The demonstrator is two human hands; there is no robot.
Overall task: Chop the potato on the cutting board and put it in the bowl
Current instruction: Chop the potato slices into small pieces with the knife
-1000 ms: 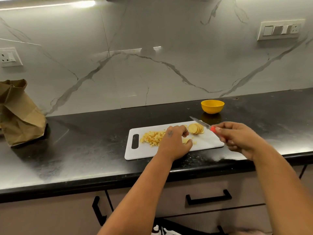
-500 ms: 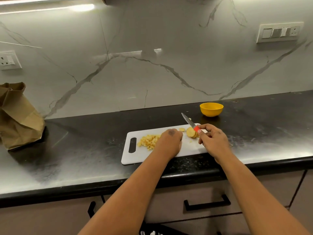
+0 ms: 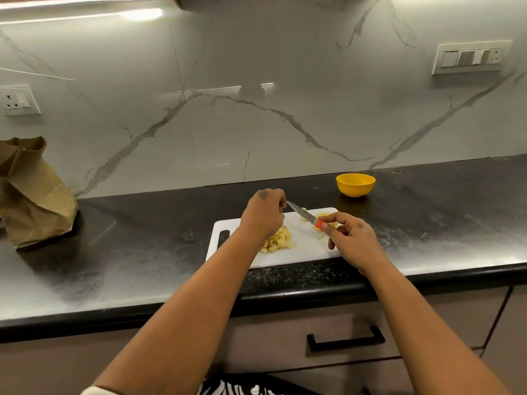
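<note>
Two hands are working over the white plastic cutting board point(image 3: 302, 249) on the black stone surface point(image 3: 128, 252), with slicing only part done.
The right hand point(image 3: 352, 238) is pinching the red-handled steel knife point(image 3: 306, 216), blade pointing to 10 o'clock; the left hand point(image 3: 263, 213) is curling its fingers point(image 3: 281, 199) at the blade tip, what they hold being hidden. Yellow potato slices point(image 3: 328, 220) are lying at 3 o'clock of the diced potato pile point(image 3: 278, 240); the yellow round bowl point(image 3: 355, 184) is waiting at 1 o'clock. Best is steadying slices with tucked fingertips.
</note>
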